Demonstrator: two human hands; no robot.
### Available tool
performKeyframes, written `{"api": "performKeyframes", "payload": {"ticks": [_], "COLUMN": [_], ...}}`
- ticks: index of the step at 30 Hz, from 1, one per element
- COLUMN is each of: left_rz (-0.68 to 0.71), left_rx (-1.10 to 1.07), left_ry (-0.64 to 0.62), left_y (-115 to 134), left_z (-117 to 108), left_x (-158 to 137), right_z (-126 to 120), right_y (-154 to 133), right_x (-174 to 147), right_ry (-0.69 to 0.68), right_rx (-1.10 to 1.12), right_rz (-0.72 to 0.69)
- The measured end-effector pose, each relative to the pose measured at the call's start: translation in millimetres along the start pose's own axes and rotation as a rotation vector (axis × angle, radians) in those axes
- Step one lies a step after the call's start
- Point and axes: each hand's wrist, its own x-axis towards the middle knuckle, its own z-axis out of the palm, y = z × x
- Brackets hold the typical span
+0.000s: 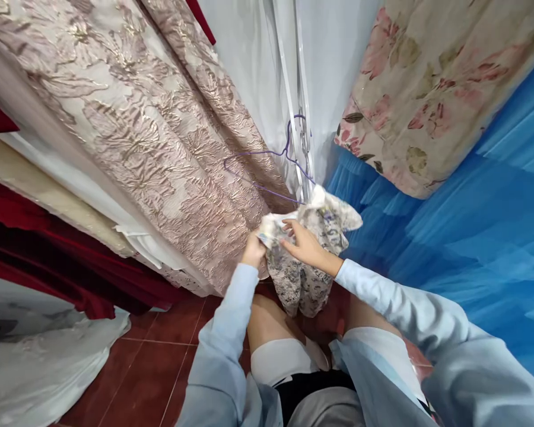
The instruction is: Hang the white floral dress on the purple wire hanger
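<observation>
A small garment with a grey, cream and yellowish pattern (314, 261) hangs in front of my knees, its lower part in two rounded lobes. My left hand (253, 249) is closed on its upper left edge. Across its front lies my right hand (307, 244), finger and thumb apart; whether it touches the cloth is hard to tell. Just behind the garment is a thin purple hanger (267, 153), its hook up among white straps. The right end of the hanger goes out of sight behind the garment's raised white-edged part.
Pink brocade cloth with a raised metallic floral pattern (160, 136) hangs at left. Blue tulle (463, 255) and a floral-print cloth (409, 107) hang at right. White fabric (338, 53) falls behind. Dark red cloth (48, 249) hangs lower left, above red floor tiles (155, 367).
</observation>
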Motion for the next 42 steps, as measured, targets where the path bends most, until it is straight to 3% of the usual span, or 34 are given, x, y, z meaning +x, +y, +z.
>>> {"api": "performKeyframes", "payload": {"ticks": [3, 7, 9, 11, 13, 15, 18, 20, 23, 25, 27, 31, 35, 38, 42], "left_rz": [0.05, 0.453, 0.545, 0.458, 0.239, 0.017, -0.189, -0.212, -0.054, 0.046, 0.098, 0.19, 0.215, 0.199, 0.254], "left_rx": [0.14, 0.546, 0.666, 0.653, 0.52, 0.413, 0.466, 0.58, 0.781, 0.897, 0.977, 1.033, 0.979, 1.045, 1.223], "left_ry": [-0.104, -0.306, -0.407, -0.588, -0.751, -0.839, -0.891, -0.877, -0.755, -0.658, -0.577, -0.517, -0.518, -0.525, -0.425], "left_y": [-24.8, -8.6, 0.0, -3.1, -17.9, -36.9, -53.0, -50.3, -34.0, -21.4, -9.2, 18.5, 57.0, 87.4, 119.0], "left_z": [21.5, 45.5, 54.1, 59.2, 59.7, 56.0, 47.6, 42.9, 36.5, 30.6, 23.4, 7.2, -15.3, -35.6, -47.5], "left_x": [-27.8, -51.1, -57.2, -62.7, -69.8, -78.6, -90.5, -93.1, -87.0, -80.2, -75.9, -76.3, -62.9, -33.1, 19.7], "right_z": [-6.4, -29.2, -46.9, -68.2, -92.8, -119.8, -160.2, -183.9, -209.6, -216.9, -213.8, -183.1, -161.9, -172.1, -195.0], "right_y": [-0.1, 5.7, 3.1, -5.8, -18.6, -30.6, -36.3, -28.6, -3.7, 15.3, 29.6, 33.1, 17.2, 12.0, 14.2], "right_x": [2.7, -13.9, -25.4, -35.0, -41.6, -45.5, -48.5, -47.5, -33.6, -12.5, 15.7, 65.3, 74.6, 66.7, 64.3], "right_ry": [-0.041, -0.116, -0.209, -0.314, -0.326, -0.231, -0.08, 0.011, 0.233, 0.377, 0.431, 0.35, 0.295, 0.271, 0.212], "right_rx": [0.177, 0.432, 0.469, 0.451, 0.406, 0.337, 0.183, 0.094, 0.031, 0.051, 0.115, 0.257, 0.298, 0.219, 0.121], "right_rz": [0.068, 0.258, 0.276, 0.186, 0.081, 0.006, -0.015, 0.015, 0.048, 0.033, -0.002, 0.024, 0.14, 0.139, 0.14]}}
